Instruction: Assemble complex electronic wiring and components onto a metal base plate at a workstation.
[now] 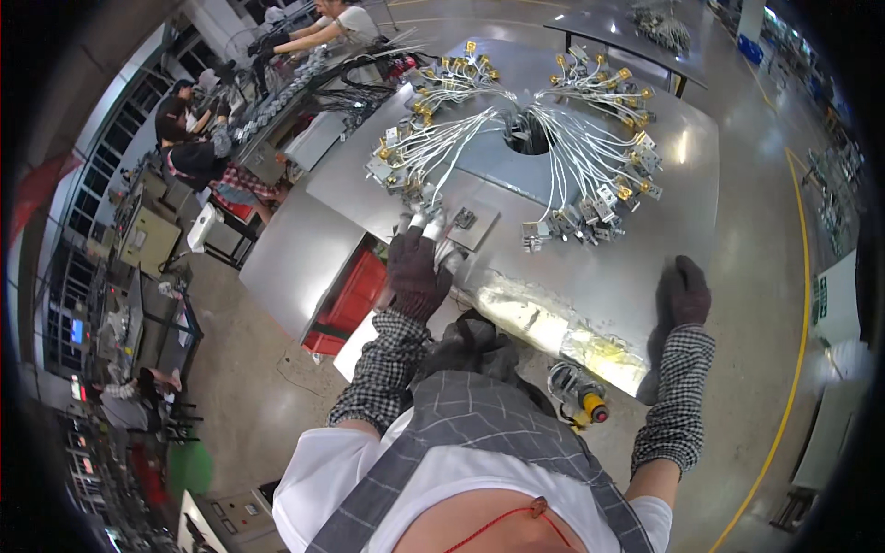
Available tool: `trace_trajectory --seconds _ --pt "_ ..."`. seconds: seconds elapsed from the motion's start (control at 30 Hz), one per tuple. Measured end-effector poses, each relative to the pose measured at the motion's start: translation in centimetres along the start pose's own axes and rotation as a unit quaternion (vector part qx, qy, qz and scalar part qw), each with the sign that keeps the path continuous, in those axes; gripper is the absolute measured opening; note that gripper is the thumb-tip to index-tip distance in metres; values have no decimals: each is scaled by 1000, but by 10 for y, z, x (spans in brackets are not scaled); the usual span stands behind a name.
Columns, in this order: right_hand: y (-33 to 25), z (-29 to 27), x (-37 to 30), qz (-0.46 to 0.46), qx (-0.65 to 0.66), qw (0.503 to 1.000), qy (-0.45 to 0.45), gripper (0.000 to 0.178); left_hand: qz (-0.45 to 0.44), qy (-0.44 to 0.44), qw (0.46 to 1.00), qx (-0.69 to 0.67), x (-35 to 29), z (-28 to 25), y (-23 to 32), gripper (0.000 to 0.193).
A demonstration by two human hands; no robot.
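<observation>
The head view shows, at far left, a green round surface (189,467) low beside cluttered benches. Higher up, a co-worker in dark clothing (175,115) is beside a bench, and a second co-worker in a white top (355,26) stretches an arm over a line of parts. Nearer, red bins (358,293) sit under the edge of a metal surface, just left of the person's sleeve.

The left hand (417,263), in a dark glove with pale fingertips, reaches onto the metal table (678,217), fingers forward and slightly apart, at the near left cluster of connectors; I cannot tell whether it grips one. Just right of it, a flat metal plate (479,234) carries a small dark piece. Beyond, white wires (581,158) fan out around a round hole (529,140), their metal and yellow ends crowding the tabletop on both sides.

Between the hands, a shiny taped strip (544,324) runs along the near edge, with a yellow-and-black device (583,398) below it. The right hand (690,293), also gloved, rests at the table's right side, fingers close together, well apart from the wires; whether it holds anything is unclear. Farther right, a yellow line (804,267) curves along the floor.
</observation>
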State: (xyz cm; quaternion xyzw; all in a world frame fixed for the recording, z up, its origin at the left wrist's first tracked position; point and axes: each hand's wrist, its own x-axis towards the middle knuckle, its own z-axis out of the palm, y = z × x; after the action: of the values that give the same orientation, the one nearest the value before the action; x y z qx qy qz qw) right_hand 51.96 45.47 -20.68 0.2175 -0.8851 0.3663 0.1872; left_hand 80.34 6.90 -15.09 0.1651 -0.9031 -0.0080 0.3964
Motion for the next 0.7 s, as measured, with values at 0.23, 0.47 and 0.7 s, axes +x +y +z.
trace_trajectory --seconds 0.23,0.47,0.7 --pt "-129 -3 101 -187 -37 979 78 27 55 -104 992 45 43 54 -64 57" --pt "-273 181 229 -262 1 962 -74 29 177 -69 980 -63 70 81 -130 37" --pt "-324 359 281 -109 -175 939 -276 43 257 -136 946 -146 105 104 -247 39"
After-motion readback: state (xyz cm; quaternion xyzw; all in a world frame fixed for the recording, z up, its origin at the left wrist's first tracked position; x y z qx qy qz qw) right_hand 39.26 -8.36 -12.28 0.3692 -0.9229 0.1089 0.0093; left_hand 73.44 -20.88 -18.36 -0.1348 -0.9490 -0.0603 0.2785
